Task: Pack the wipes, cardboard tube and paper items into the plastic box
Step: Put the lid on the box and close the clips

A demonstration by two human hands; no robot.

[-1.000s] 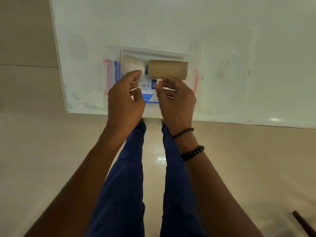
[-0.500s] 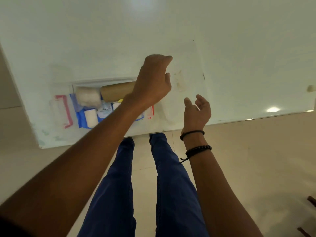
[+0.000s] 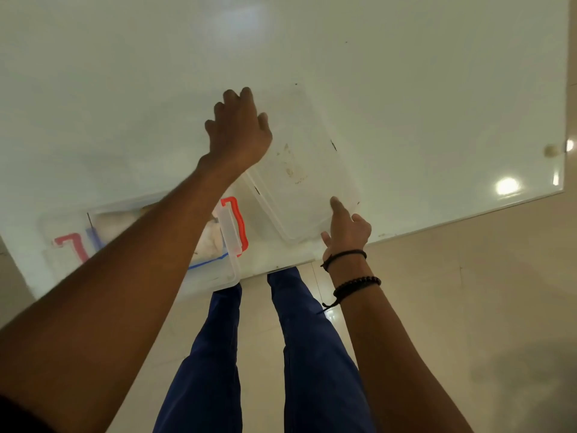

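Two hands on clear rectangular plastic lid (image 3: 307, 170), flat on white glossy surface (image 3: 406, 89): left hand (image 3: 239, 129) curled over far corner, right hand (image 3: 346, 231) fingers spread at near edge, grip unclear. Clear plastic box with red latches (image 3: 231, 242) lies just left, still uncovered; white paper items (image 3: 212, 239) visible inside, tube and wipes hidden behind forearm. Packing looks done; closing remains.

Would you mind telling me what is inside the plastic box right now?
Inside the plastic box I can see something white and a blue-edged packet. The left forearm covers the rest, so the tube cannot be confirmed.
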